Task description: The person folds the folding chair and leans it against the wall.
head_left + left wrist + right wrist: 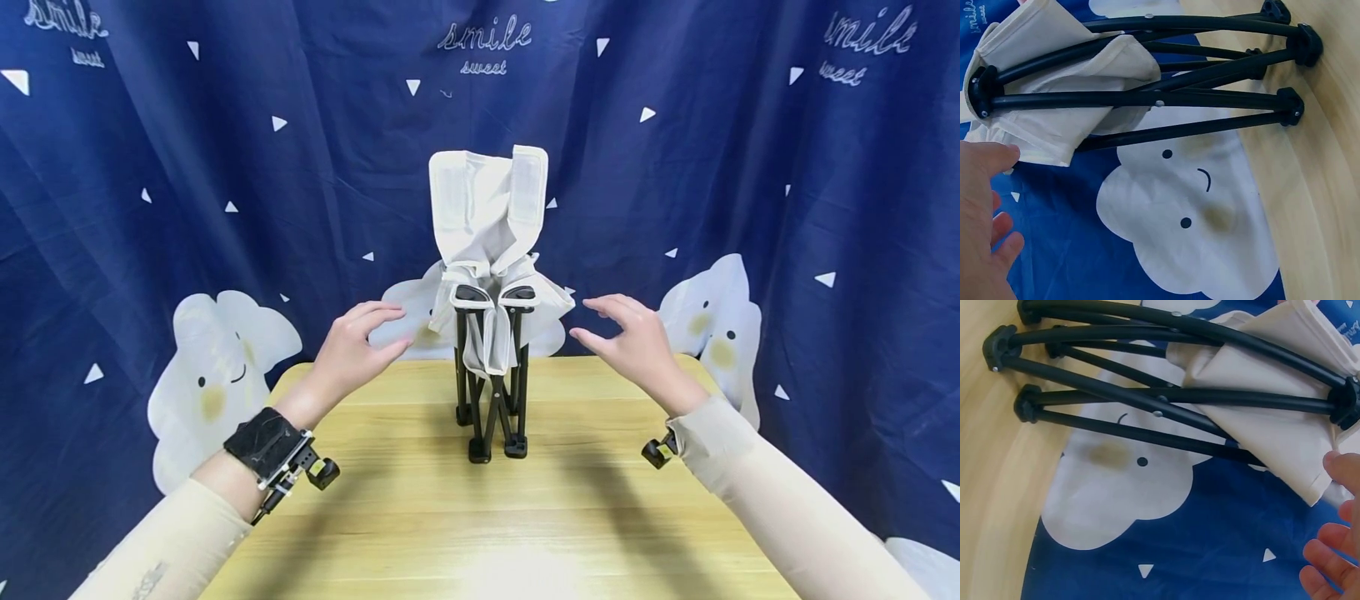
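Note:
A small folding chair (pixel 491 217) with white fabric and black tube legs (pixel 517 383) stands upright and mostly folded on the table. Its two fabric back flaps point up, and the seat cloth bunches between the legs. To its left my left hand (pixel 363 342) hovers with fingers and thumb apart, holding nothing. On the other side my right hand (pixel 630 342) is held the same way, nearer to the chair's fabric corner. Both wrist views show the crossed legs (pixel 1210 97) and the creased white cloth (pixel 1266 412) close to the fingertips.
The wooden table (pixel 405 517) lies under the chair. Behind it hangs a dark blue curtain (pixel 360 167) with white clouds, triangles and lettering. Each wrist carries a small camera, one of them on a black strap (pixel 264 442).

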A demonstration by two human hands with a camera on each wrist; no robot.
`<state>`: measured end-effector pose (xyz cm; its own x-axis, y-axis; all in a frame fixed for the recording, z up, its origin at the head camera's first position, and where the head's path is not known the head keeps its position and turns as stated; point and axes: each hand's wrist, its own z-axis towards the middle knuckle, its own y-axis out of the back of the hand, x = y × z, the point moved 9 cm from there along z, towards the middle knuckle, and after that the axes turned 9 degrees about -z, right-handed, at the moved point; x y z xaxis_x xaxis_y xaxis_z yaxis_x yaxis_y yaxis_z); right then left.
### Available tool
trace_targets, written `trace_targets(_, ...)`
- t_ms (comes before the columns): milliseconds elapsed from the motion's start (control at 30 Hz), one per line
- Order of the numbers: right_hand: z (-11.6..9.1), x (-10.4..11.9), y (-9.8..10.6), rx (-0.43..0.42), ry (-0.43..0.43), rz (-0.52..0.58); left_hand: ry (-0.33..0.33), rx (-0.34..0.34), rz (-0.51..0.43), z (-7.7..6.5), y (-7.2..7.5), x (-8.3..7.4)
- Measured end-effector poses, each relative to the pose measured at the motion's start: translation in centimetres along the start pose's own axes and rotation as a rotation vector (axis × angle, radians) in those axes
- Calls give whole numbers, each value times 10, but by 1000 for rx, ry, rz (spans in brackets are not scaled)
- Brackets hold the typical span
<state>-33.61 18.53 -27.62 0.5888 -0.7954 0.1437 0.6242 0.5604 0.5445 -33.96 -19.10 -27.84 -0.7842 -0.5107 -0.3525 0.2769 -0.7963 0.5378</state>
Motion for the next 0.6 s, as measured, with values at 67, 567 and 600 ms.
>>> trace_targets(67,-3,-2,-2,0,-2,-2,7,6,5,-4,-1,2)
trace_targets(567,-27,-11,-21,37,-17,-21,6,6,7,-35,-17,22)
trace_targets(600,-29,-12,-22,38,-16,-21,12,8,8,-38,-18,23)
